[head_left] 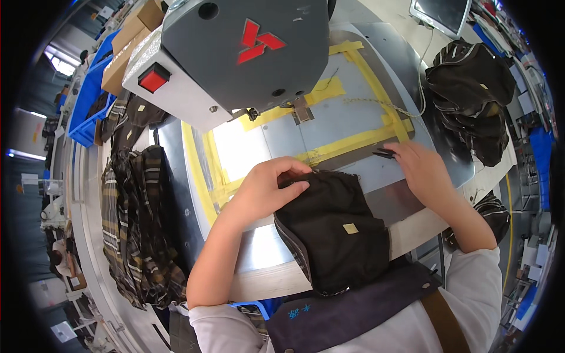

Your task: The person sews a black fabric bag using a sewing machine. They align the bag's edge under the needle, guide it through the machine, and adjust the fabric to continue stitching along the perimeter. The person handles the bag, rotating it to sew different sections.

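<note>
The zipped pouch is matt cloth; the machine cover looks smooth and matt — the table plate glossy metal; the box cardboard.

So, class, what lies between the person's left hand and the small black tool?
In the head view, the top of the dark cloth, then part of the yellow-taped plate.

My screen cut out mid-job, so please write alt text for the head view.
A person's left hand touches the far edge of a dark zippered cloth, while the right hand holds a small black tool. A grey machine stands ahead, with striped cloth at left.
</note>
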Demonstrator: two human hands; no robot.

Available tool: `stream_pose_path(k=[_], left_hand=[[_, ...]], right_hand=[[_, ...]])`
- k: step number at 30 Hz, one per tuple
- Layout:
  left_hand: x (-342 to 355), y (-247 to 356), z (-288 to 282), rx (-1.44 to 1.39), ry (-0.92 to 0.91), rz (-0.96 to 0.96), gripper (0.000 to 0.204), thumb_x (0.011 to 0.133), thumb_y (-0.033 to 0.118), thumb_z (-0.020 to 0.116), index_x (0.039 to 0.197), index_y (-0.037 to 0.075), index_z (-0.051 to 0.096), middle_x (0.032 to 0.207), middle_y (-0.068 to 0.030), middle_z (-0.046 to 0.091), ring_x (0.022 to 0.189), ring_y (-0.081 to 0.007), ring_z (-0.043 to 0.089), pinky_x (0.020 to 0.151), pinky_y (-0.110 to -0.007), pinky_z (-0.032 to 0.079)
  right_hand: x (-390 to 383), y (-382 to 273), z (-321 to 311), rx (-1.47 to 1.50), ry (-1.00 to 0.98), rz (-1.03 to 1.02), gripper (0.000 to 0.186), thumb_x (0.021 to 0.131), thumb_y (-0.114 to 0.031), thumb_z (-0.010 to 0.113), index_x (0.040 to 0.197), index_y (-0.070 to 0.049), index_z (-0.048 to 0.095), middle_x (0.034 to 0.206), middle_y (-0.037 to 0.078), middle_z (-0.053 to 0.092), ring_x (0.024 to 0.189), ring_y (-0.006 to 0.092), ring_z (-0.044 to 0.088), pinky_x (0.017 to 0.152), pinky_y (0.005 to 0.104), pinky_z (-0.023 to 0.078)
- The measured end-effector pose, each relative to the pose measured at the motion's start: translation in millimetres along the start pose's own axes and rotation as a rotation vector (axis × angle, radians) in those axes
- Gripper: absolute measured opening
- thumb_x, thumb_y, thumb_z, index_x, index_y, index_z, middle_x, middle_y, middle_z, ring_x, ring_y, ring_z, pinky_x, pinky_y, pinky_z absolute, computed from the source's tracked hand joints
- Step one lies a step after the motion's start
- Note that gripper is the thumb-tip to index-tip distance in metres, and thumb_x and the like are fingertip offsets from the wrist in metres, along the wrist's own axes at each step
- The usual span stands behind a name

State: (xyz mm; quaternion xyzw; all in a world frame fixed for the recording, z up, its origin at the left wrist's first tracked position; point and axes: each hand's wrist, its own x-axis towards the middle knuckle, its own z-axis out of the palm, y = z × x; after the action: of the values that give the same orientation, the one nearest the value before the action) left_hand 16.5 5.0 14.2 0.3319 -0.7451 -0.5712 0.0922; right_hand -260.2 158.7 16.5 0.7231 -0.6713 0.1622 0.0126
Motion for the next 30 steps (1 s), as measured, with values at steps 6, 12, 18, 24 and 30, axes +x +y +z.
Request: stream_pose_path(k=[6, 12, 18, 24, 30], left_hand=[[2.0, -2.0, -2.0, 0.005, 0.001, -0.036, 0.019, 0.083, 0.004, 0.071, 0.101, -0.002, 0.067, 0.092, -0.0044, 0.068, 0.083, -0.0087, 0.06, 0.079, -0.024, 0.049], [4.1, -0.1, -3.8, 0.0, -0.022, -0.038, 0.018, 0.082, 0.003, 0.071, 0.099, -0.002, 0.067, 0.089, -0.0036, 0.069, 0.082, -0.0085, 0.06, 0.077, -0.023, 0.049], [4.6, -5.6, -5.9, -0.077, -0.029, -0.011, 0.017, 0.082, 0.007, 0.07, 0.097, 0.0, 0.069, 0.087, -0.0073, 0.07, 0.079, -0.0133, 0.065, 0.077, -0.026, 0.051], [2.9, -5.5, 3.6, -0.225, 0.05, 0.128, 0.016, 0.082, 0.001, 0.07, 0.097, 0.001, 0.064, 0.092, -0.003, 0.066, 0.088, -0.01, 0.063, 0.079, -0.025, 0.05], [5.2, -7.3, 8.0, -0.23, 0.254, 0.226, 0.021, 0.083, -0.003, 0.066, 0.1, 0.004, 0.056, 0.092, -0.0017, 0.062, 0.089, -0.0097, 0.062, 0.081, -0.025, 0.05]], right_hand=[[67.1, -20.2, 10.9, 0.001, 0.059, -0.261, 0.02, 0.084, -0.02, 0.063, 0.101, -0.008, 0.061, 0.084, 0.006, 0.058, 0.079, 0.024, 0.06, 0.068, 0.0355, 0.049], [121.9, -29.6, 16.1, -0.151, 0.008, -0.672, 0.022, 0.082, -0.031, 0.067, 0.086, -0.011, 0.059, 0.078, 0.002, 0.056, 0.079, 0.0203, 0.059, 0.07, 0.0331, 0.048], [131.9, -29.3, 50.3, -0.069, -0.091, -0.686, 0.023, 0.085, -0.034, 0.065, 0.081, -0.012, 0.061, 0.076, 0.001, 0.059, 0.079, 0.0207, 0.06, 0.07, 0.0335, 0.048], [126.5, -22.1, 55.0, 0.052, 0.066, -0.458, 0.023, 0.086, -0.031, 0.065, 0.086, -0.008, 0.065, 0.077, 0.006, 0.06, 0.078, 0.024, 0.06, 0.072, 0.0362, 0.048], [107.2, -36.9, 24.1, 0.709, -0.098, -0.255, 0.02, 0.086, -0.023, 0.065, 0.09, -0.003, 0.065, 0.079, 0.01, 0.063, 0.073, 0.0279, 0.06, 0.066, 0.0375, 0.046]])
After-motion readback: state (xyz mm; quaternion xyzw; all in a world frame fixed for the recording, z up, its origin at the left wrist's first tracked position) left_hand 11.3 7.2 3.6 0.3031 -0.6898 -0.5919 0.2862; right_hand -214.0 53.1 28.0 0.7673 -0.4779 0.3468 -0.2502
